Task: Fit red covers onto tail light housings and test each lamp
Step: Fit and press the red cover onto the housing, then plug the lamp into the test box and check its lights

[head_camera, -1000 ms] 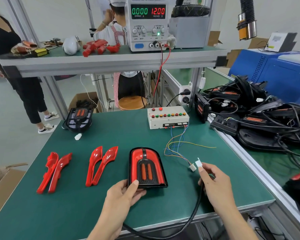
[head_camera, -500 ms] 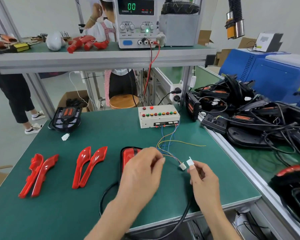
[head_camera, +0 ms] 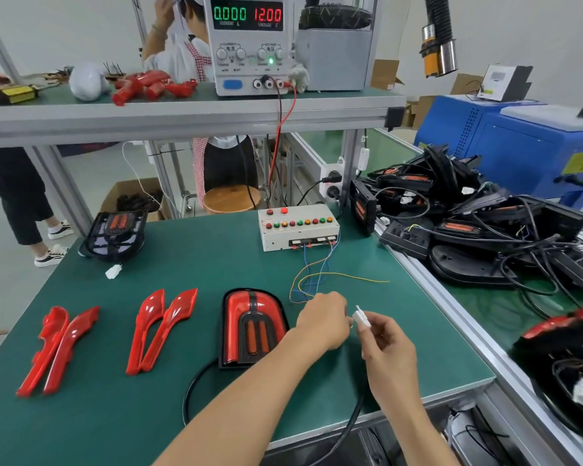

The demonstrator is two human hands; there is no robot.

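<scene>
Right hand [head_camera: 386, 344] pinches white plug [head_camera: 361, 318]; left hand [head_camera: 323, 319] curled over tester wires [head_camera: 312, 280], its grip hidden.

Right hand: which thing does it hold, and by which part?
The right hand pinches the lamp's white connector by its near end, between thumb and fingertips.

Blue machine [head_camera: 532, 153] at upper right. Wooden stool [head_camera: 231, 198] behind bench, upper centre. Cardboard box [head_camera: 133, 196] on floor, left of stool. Person's sneakers [head_camera: 53, 255] at left edge.
</scene>
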